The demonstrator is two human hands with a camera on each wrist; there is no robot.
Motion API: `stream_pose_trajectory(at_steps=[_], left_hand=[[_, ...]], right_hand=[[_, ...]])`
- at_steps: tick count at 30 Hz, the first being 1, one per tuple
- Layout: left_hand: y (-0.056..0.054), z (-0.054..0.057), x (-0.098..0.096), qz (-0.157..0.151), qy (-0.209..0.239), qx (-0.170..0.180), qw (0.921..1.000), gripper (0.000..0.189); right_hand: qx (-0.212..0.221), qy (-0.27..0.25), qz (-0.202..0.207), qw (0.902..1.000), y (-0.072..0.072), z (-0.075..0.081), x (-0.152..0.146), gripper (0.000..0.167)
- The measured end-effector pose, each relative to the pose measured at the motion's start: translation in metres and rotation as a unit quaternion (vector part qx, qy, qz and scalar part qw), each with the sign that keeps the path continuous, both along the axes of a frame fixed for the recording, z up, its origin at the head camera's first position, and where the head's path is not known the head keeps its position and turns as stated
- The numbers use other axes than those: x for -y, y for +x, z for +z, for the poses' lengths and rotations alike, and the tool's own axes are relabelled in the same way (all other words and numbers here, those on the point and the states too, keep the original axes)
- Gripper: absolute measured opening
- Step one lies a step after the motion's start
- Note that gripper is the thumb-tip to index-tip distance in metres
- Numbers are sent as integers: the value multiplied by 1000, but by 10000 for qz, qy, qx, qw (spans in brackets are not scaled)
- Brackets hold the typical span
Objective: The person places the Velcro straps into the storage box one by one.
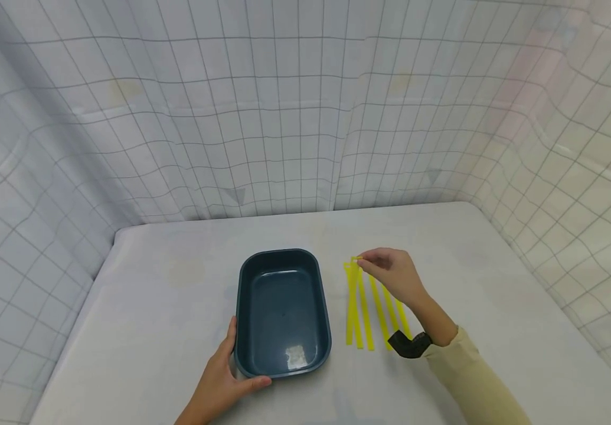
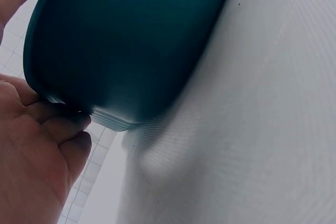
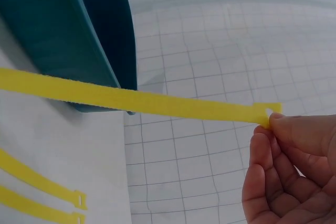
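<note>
A dark teal plastic tub with rounded corners stands on the white table. My left hand grips its near left corner, thumb along the near rim and fingers on the left wall. In the left wrist view, curled fingers lie under the tub's rim. To the right of the tub, my right hand pinches the slotted head of a yellow hook-and-loop cable tie between thumb and fingertips. That tie stretches straight away from the fingers in the right wrist view. Several more yellow ties lie side by side below the hand.
White cloth covers the table. A white curtain with a grid pattern hangs along the back and both sides. A black strap sits at the right wrist, by the pale yellow sleeve.
</note>
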State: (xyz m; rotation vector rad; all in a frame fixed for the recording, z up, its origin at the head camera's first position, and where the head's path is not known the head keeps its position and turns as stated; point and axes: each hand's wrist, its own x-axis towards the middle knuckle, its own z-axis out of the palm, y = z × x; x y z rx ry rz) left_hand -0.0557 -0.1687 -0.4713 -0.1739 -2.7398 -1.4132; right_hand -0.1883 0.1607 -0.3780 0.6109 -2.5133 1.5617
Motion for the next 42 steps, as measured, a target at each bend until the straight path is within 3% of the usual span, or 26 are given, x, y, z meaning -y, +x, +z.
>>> stream_pose_trajectory(at_steps=[11, 20, 28, 42], left_hand=[[1, 1, 0, -10, 25, 5, 10000, 122], [1, 2, 0, -12, 46, 44, 10000, 122], [0, 0, 0, -44, 9, -56, 10000, 122], [0, -1, 0, -54, -1, -122, 9999, 122]], right_hand=[[-96, 268, 162, 9995, 12, 10, -1, 16], [-357, 266, 398, 9982, 34, 40, 7, 9], [-749, 353, 270, 9962, 33, 33, -2, 10], [-1115, 40, 436, 9928, 45, 63, 0, 10]])
